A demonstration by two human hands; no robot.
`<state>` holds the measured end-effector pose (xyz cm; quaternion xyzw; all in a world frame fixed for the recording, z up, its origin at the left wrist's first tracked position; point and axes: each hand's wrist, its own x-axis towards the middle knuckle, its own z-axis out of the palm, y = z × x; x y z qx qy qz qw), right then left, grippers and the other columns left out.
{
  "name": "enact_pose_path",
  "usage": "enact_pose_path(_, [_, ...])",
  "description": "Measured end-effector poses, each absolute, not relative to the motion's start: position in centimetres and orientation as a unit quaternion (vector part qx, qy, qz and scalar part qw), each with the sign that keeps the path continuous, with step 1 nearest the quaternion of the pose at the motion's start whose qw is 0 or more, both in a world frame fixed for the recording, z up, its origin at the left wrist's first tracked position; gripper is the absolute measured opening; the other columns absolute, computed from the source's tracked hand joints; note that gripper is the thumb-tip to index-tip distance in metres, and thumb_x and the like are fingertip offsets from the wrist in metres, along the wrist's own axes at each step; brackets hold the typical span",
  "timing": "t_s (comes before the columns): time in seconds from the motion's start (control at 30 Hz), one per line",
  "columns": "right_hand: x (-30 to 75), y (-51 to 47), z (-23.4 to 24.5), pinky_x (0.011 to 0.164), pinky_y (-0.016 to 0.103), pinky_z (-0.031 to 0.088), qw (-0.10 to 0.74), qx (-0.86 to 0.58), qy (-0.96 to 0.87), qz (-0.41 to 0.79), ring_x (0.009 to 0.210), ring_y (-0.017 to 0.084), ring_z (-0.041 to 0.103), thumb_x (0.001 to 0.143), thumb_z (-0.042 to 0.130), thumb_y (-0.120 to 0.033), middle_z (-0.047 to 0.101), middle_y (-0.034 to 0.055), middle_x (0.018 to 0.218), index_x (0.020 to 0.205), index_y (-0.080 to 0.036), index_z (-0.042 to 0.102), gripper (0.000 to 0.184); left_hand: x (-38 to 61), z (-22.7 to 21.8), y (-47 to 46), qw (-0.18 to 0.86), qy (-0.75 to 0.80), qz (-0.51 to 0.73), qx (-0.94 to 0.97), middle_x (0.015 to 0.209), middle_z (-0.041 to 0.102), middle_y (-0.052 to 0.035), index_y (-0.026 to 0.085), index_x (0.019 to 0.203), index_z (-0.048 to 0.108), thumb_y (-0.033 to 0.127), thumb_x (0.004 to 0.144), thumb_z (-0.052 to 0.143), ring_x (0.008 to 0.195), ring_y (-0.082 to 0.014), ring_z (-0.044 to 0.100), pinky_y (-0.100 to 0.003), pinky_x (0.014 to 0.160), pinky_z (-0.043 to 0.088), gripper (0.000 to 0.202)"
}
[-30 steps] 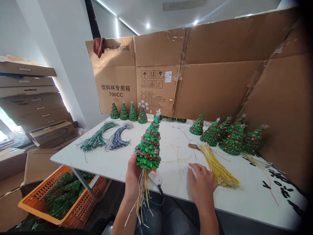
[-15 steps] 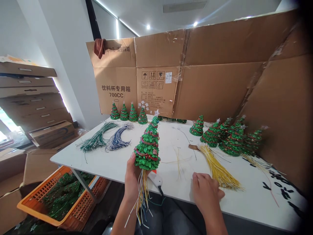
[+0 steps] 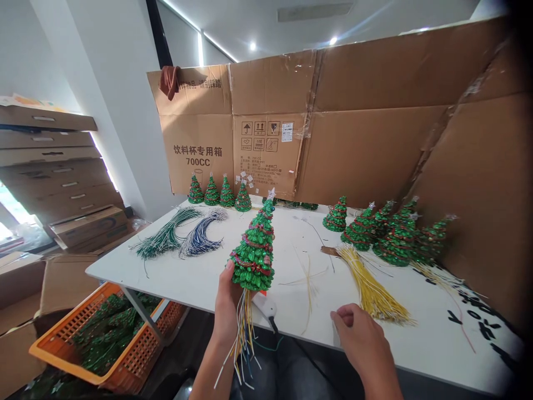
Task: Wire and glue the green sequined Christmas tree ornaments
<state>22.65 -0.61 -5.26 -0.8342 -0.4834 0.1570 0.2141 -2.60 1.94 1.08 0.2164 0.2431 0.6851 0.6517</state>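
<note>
Two hands are busy at the near edge of the counter (image 3: 112, 266). The left hand (image 3: 227, 314) is closed firmly around the base of a glittery green Christmas tree ornament (image 3: 254, 255), holding it up just inside the counter's edge and leaning slightly, while a tail of multicoloured wires (image 3: 244, 344) is dangling below the edge. The right hand (image 3: 360, 339) is half open with its fingers loosely curled, apparently holding nothing, though the fingers hide part of the view. It is hovering near a yellow wire bundle (image 3: 372, 294). A white corded tool, perhaps a glue gun (image 3: 264, 305), is sitting right at the edge just beneath the tree, its black cord (image 3: 272, 325) trailing down. Green (image 3: 164, 239) and blue wire bundles (image 3: 200, 239) are lying further left. The danger is in those loose ends: if the wires or the cord snag, the tool could be dragged off the edge, and a slipping grip on that glittery surface could drop the tree.
</note>
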Motion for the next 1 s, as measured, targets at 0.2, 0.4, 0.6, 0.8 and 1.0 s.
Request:
enact_pose_path(0.2, [23.4,-2.1,-5.8,0.074,0.038,0.044,0.210,-0.815,-0.512,0.171,0.089,0.028,0.071,0.095,0.052,-0.026,0.077,0.0045,0.087,0.085,-0.028,0.064,0.016,-2.6,1.0,1.9,0.647,0.255,0.684,0.220,0.121,0.084,-0.0106,0.021,0.136,0.076,0.057,0.089,0.080,0.116,-0.0354,0.080,-0.049,0.104,0.064,0.059])
enact_pose_path(0.4, [24.3,-3.2,-5.3,0.082,0.036,0.049,0.234,-0.784,-0.537,0.206,0.093,0.026,0.073,0.084,0.058,-0.025,0.079,0.0032,0.094,0.093,-0.028,0.067,0.012,-2.6,1.1,1.8,0.646,0.260,0.685,0.212,0.117,0.085,-0.0104,0.021,0.137,0.075,0.057,0.091,0.078,0.115,-0.0353,0.080,-0.050,0.104,0.064,0.059])
enact_pose_path(0.6, [22.6,-2.4,-5.3,0.077,0.041,0.046,0.265,-0.786,-0.520,0.204,0.086,0.030,0.072,0.089,0.056,-0.054,0.077,0.0063,0.084,0.082,-0.029,0.064,0.027,-2.5,0.9,1.8,0.646,0.251,0.688,0.216,0.119,0.085,-0.0094,0.022,0.136,0.076,0.057,0.092,0.078,0.117,-0.0347,0.080,-0.049,0.105,0.063,0.056])
enact_pose_path(0.8, [20.2,-1.8,-3.7,0.074,0.043,0.043,0.328,-0.764,-0.514,0.212,0.078,0.031,0.065,0.085,0.060,-0.060,0.071,0.0068,0.077,0.080,-0.028,0.061,0.032,-2.5,0.7,1.9,0.657,0.250,0.674,0.226,0.122,0.084,-0.0110,0.022,0.141,0.074,0.058,0.093,0.077,0.122,-0.0366,0.078,-0.053,0.109,0.062,0.060])
enact_pose_path(1.0, [16.3,-2.4,-0.6,0.081,0.036,0.051,0.431,-0.602,-0.588,0.326,0.085,0.025,0.068,0.095,0.062,-0.064,0.074,0.0051,0.088,0.089,-0.025,0.067,0.039,-2.3,0.8,1.7,0.695,0.223,0.650,0.210,0.126,0.083,-0.0159,0.017,0.143,0.072,0.062,0.098,0.072,0.120,-0.0398,0.080,-0.057,0.112,0.060,0.063])
